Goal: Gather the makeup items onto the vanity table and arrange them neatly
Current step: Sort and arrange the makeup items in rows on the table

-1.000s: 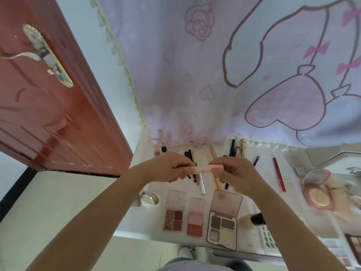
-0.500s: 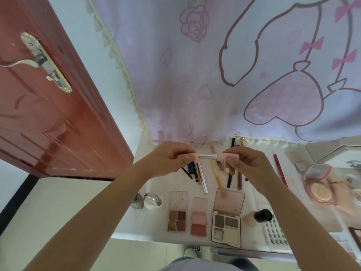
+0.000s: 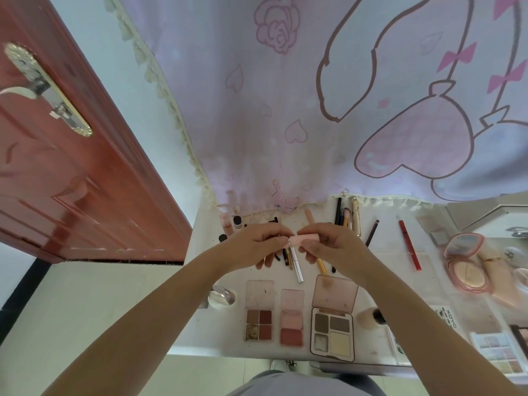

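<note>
Both hands hold a small pink tube level above the white vanity table. My right hand pinches its pink part; my left hand pinches the other end, mostly hidden by its fingers. A thin silver ring shows where the two parts meet. Under the hands lie several pencils and a silver pen. Three open palettes sit in a row near the front edge: a brown one, a pink blush one and a grey-cream one.
A red door stands to the left of the table. A pink printed curtain hangs behind it. A red pencil, an open pink compact, a puff brush and a pastel palette lie to the right.
The hands pulled the tube's two parts apart, showing a silver stem, then pushed them together again. The hands also dropped slightly lower over the pencils.
</note>
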{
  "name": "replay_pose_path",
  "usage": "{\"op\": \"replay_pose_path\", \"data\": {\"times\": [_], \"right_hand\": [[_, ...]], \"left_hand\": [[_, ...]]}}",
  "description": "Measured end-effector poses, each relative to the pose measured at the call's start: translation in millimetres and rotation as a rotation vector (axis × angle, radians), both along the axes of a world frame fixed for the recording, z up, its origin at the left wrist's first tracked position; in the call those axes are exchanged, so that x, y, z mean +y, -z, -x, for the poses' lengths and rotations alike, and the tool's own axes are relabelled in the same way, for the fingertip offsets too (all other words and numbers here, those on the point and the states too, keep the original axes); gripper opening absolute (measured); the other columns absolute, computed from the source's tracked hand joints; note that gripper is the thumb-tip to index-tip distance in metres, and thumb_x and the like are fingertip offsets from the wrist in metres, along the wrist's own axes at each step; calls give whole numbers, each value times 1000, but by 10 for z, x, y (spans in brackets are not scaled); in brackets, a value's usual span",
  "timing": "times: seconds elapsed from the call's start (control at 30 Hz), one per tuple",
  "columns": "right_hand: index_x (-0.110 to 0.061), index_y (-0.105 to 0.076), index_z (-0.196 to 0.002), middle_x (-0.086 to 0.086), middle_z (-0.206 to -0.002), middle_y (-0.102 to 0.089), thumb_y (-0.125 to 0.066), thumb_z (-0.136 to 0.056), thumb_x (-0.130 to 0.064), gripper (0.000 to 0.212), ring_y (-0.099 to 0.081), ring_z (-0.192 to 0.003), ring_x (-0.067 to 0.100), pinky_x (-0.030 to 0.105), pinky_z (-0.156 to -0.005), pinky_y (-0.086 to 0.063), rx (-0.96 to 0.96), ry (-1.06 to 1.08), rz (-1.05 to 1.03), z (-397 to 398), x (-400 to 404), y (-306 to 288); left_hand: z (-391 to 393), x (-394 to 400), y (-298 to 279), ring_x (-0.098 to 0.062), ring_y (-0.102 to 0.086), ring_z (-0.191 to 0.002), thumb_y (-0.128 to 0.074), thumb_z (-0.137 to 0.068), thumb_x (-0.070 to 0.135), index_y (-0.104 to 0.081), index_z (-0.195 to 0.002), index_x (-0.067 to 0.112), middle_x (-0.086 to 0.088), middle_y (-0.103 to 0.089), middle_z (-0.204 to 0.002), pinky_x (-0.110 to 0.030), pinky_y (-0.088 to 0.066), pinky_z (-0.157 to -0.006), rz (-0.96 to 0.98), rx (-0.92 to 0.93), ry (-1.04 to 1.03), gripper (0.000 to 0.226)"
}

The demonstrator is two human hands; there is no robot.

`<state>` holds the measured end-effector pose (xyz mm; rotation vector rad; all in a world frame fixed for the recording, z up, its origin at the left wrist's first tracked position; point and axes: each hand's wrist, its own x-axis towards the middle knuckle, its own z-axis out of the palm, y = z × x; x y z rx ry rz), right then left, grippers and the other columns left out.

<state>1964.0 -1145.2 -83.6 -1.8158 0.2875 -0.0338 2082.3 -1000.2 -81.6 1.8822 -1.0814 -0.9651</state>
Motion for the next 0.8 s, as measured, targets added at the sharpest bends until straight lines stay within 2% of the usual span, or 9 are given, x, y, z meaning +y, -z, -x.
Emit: {"op": "replay_pose_path", "data": {"times": [0.13,0.23,0.33,0.4,0.47,0.53,0.57,0.67,0.8], "right_hand": [[-5,-52,-113,-4,-72,-59,-48,-89,1,26,-56,-49,-7,8,-57,-48,113,-3,-20,-130,39,158],[-7,-49,-119,-4,-78,-60,-47,-91,-8,27,-58,-61,-1,9,-61,-50,212,-55,63,-198,19,284],[-11,-50,-119,-3,-90,-60,-47,-92,-16,27,-58,-75,9,20,-72,-51,291,-53,122,-265,-87,431],[-12,-53,-114,-7,-88,-58,-46,-92,-17,24,-57,-74,6,17,-67,-49,344,-21,124,-313,-182,534],[-10,-56,-109,-7,-84,-57,-46,-92,-17,21,-55,-71,3,14,-63,-47,399,-6,105,-374,-258,630],[-8,-58,-106,-5,-84,-59,-45,-92,-18,21,-56,-72,5,18,-66,-47,467,-34,137,-454,-294,747],[-8,-58,-105,-1,-88,-61,-45,-92,-18,22,-57,-75,9,22,-70,-48,505,-60,202,-501,-292,814],[-8,-59,-105,8,-104,-64,-43,-91,-20,24,-60,-94,20,26,-74,-46,574,-82,442,-682,-246,993],[-7,-52,-108,9,-105,-60,-50,-89,-32,31,-57,-95,22,25,-59,-35,582,-63,601,-921,-170,1098]], "left_hand": [[-49,-39,171,4,-48,-46,-53,-90,25,-58,-90,26,14,-50,-64,-10,-40,-49,-91,-74,-43,5],[-126,-55,280,0,-50,-51,-55,-88,29,-63,-90,21,12,-52,-65,-16,-42,-54,-145,-115,-63,11],[-281,-6,355,-1,-49,-50,-57,-85,31,-66,-91,16,7,-56,-68,-9,-40,-50,-208,-215,-66,18],[-422,27,387,-6,-45,-55,-55,-85,36,-65,-82,15,1,-56,-71,-10,-37,-50,-333,-364,-62,24],[-546,44,441,-11,-43,-68,-49,-86,45,-59,-69,22,4,-47,-70,-13,-37,-60,-524,-512,-26,30],[-617,14,535,-17,-51,-79,-41,-93,39,-62,-84,15,2,-50,-78,-24,-46,-72,-717,-709,133,33],[-632,-5,595,-22,-56,-85,-38,-95,31,-60,-96,8,-4,-56,-92,-28,-49,-75,-793,-789,216,33],[-670,-96,772,-24,-56,-102,-37,-95,26,-54,-110,7,-20,-45,-128,-27,-44,-70,-970,-866,235,30],[-744,-260,890,-34,-36,-120,-39,-96,20,-48,-122,8,-17,-42,-124,-26,-36,-72,-1018,-897,254,30]]}}
